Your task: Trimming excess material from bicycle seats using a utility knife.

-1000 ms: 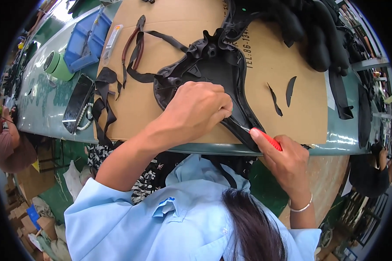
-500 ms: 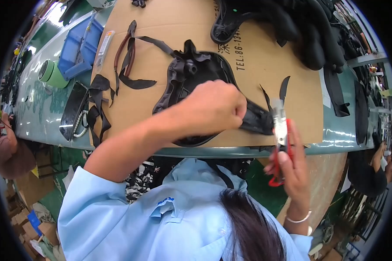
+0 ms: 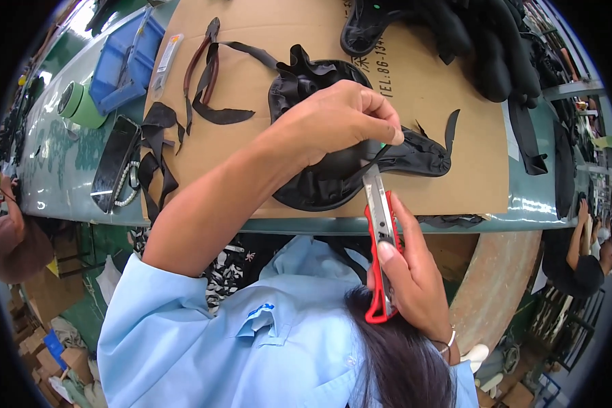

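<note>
A black shoe upper (image 3: 350, 173) lies on a brown cardboard sheet (image 3: 251, 146) near the table's front edge. My left hand (image 3: 336, 122) rests over it and pinches a black edge of it between thumb and fingertips. My right hand (image 3: 411, 275) is shut on a red utility knife (image 3: 381, 238), which it holds upright. The knife's blade tip points up and touches the black piece just below my left fingertips. A thin black trimmed strip (image 3: 450, 129) lies right of the upper.
Black straps (image 3: 211, 88) lie on the cardboard's left; a phone (image 3: 114, 163), a green tape roll (image 3: 78, 105) and a blue tray (image 3: 126, 61) sit further left. A pile of black uppers (image 3: 483, 47) fills the back right. Other people sit at both edges.
My right hand has swung the knife from the right of the piece in to its near edge, blade up. My left hand has shifted from pressing flat to pinching the edge.
</note>
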Motion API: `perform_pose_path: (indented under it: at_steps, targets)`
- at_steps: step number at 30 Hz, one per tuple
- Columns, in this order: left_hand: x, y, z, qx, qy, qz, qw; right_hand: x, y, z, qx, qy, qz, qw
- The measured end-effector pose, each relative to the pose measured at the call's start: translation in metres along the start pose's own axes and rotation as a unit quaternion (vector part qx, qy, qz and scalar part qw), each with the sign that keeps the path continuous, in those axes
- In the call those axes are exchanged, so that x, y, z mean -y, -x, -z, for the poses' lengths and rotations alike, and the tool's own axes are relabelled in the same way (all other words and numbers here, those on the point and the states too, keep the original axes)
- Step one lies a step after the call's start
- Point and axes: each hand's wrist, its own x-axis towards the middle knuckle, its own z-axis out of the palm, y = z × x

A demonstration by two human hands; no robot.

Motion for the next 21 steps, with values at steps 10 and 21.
perform_pose_path:
  at_steps: [10, 21]
  targets:
    - [-0.013, 0.003, 0.056, -0.319, -0.262, -0.243, 0.878, -0.027, -0.022, 0.022, -0.064, -0.175, 0.071, 0.980]
    - [0.003, 0.093, -0.044, -0.469, -0.456, -0.133, 0.745, 0.019, -0.140, 0.043, -0.055, 0.051, 0.307, 0.949]
